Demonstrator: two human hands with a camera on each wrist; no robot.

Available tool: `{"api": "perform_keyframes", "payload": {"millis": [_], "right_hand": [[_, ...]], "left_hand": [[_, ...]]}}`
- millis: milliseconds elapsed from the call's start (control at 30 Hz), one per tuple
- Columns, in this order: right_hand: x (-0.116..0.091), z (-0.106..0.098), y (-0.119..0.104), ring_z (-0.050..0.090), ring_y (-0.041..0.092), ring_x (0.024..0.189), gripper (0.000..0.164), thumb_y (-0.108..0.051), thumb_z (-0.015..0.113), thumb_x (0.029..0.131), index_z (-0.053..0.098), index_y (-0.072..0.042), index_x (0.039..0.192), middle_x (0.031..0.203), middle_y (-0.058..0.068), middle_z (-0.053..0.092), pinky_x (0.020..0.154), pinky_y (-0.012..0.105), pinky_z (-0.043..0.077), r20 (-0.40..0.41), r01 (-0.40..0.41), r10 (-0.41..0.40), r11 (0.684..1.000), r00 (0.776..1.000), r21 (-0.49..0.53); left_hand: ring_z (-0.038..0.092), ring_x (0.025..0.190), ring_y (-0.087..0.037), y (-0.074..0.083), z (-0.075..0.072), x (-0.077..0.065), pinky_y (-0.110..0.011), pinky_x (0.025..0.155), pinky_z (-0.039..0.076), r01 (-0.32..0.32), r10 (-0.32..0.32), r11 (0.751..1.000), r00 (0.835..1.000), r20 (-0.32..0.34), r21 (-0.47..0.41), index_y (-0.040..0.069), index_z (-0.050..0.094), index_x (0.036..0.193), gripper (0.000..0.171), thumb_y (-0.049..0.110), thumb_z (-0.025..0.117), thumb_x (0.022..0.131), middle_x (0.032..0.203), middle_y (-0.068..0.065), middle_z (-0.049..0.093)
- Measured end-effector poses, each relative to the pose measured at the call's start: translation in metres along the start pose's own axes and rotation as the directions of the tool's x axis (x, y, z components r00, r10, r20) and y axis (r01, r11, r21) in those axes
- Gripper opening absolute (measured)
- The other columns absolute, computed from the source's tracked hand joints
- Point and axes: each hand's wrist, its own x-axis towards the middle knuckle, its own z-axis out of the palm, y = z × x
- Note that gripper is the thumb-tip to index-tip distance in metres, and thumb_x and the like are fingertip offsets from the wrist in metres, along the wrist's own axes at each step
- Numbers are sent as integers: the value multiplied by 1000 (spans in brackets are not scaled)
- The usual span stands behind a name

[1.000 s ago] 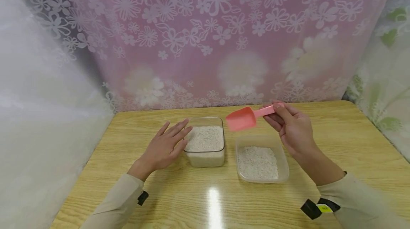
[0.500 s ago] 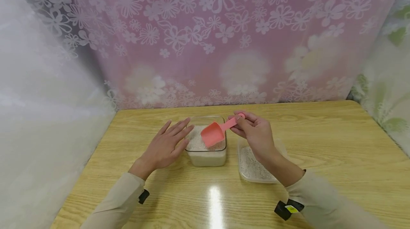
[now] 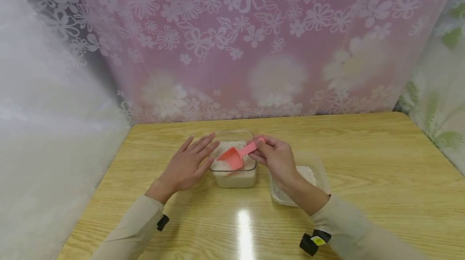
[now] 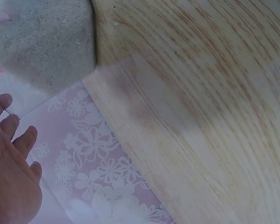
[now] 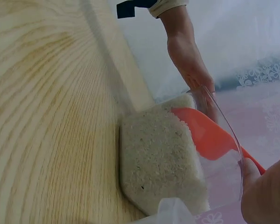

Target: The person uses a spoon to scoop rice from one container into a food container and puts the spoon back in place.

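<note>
My right hand (image 3: pixel 277 161) pinches the handle of a pink scoop (image 3: pixel 231 158), whose bowl is dug into the white rice (image 3: pixel 232 145) in a clear square container (image 3: pixel 234 181). In the right wrist view the scoop (image 5: pixel 207 135) shows through the container wall, its front edge sunk in the rice (image 5: pixel 158 158). My left hand (image 3: pixel 187 165) lies against the container's left rim with its fingers spread and straight. In the left wrist view the left hand (image 4: pixel 11 172) shows at the lower left, beside the rice-filled container (image 4: pixel 51 46).
A second, frosted plastic container (image 3: pixel 321 171) with less rice stands to the right, partly hidden under my right forearm. Both stand on a wood-grain table (image 3: pixel 203 219). A pink flowered curtain (image 3: pixel 225 70) hangs behind the table's far edge.
My right hand has carried the scoop left from above the second container, then lowered it into the rice of the left container. My left hand has stayed at the rim.
</note>
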Motion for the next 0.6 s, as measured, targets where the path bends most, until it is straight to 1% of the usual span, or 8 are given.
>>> {"api": "perform_keyframes", "payload": {"millis": [233,367,467,600], "right_hand": [[-2,-1,-1,66,21,99,35,-3,49,100,47,14,130,125,30,55,87,31,52,-23,-39,41,996,999,74],[-4,-4,-2,66,21,100,38,-3,46,101,42,14,134,127,28,55,89,30,50,-35,-65,70,990,997,126],[-6,-7,-4,66,21,100,37,-3,44,101,41,13,135,121,24,60,90,30,49,-43,-87,97,978,994,188],[-6,-13,-5,66,21,100,37,-4,42,102,39,12,136,106,17,67,92,29,48,-38,-104,119,953,992,286]], "left_hand": [[21,142,-16,0,0,-2,-45,116,7,-5,5,1000,1000,-11,-10,18,37,149,51,41,30,105,156,-2,24],[21,142,-16,0,0,-3,-45,116,7,-4,4,1000,1000,-8,-20,18,37,149,50,40,32,105,156,-2,24],[21,142,-15,0,0,-3,-45,116,6,-2,1,1000,1000,-3,-24,19,37,149,50,41,32,104,157,-1,22],[21,142,-16,-1,0,-3,-45,116,6,-2,2,1000,1000,1,-27,18,36,149,50,40,32,105,157,0,21]]}}
